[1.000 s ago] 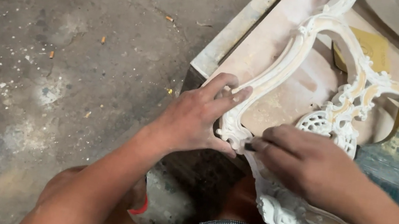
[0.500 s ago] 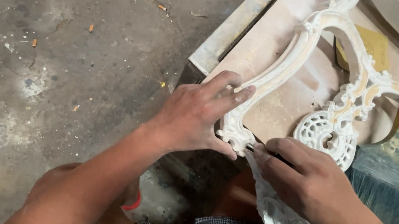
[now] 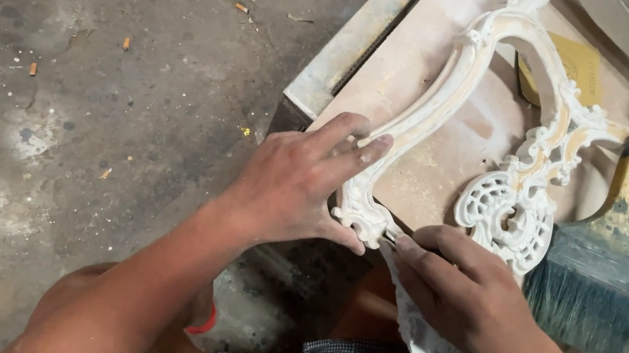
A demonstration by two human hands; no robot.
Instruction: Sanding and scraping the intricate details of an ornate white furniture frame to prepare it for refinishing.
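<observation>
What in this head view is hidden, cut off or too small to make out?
- Small dark tool: mostly hidden inside the right hand.
- White ornate carved frame: cut off by the top edge; its lower part is covered by the right hand.
- Left hand: hides the frame's edge beneath it.

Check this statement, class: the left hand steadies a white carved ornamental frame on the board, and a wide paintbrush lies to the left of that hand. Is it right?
Not quite. The head view shows the paintbrush lying to the right, beyond the right hand. The left hand does steady the white carved frame on the board.
</observation>
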